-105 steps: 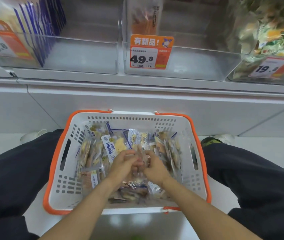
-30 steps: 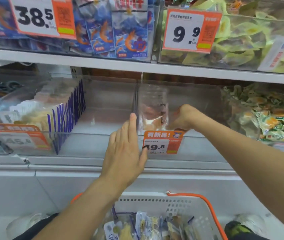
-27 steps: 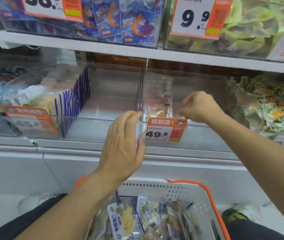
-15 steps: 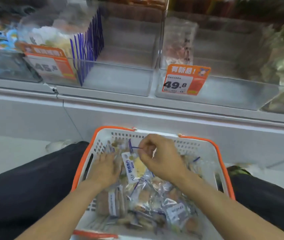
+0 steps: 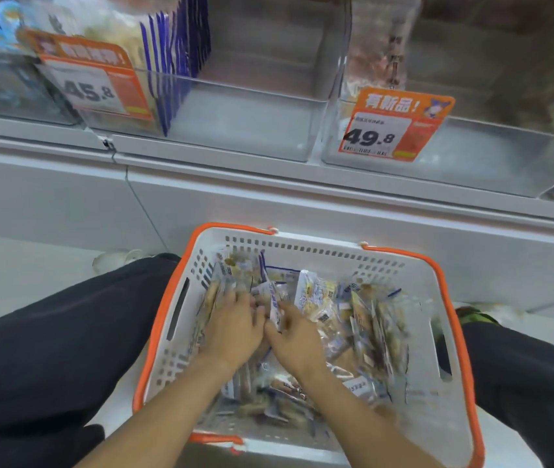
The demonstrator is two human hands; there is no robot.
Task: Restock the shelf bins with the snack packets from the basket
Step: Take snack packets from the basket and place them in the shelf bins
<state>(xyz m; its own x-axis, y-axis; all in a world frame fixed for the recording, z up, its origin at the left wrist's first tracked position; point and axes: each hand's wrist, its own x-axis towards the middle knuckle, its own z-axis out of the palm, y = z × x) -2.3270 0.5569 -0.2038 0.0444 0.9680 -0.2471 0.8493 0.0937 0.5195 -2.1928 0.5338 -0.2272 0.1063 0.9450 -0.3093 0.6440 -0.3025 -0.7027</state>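
Many snack packets heaped in a white, orange-rimmed basket set between the person's knees. Head view: both hands down in the heap, side by side. Left hand lies flat with spread fingers on the packets. Right hand touches one upright packet between the hands; blur hides whether it pinches. Above: clear shelf bins, price tags 45.8 and 49.8.

Single head-worn wide-angle view, looking forward and steeply down from close above the basket between the wearer's legs. The near shelf bins fill the far, upper edge; motion blur, apparently, softens detail throughout.
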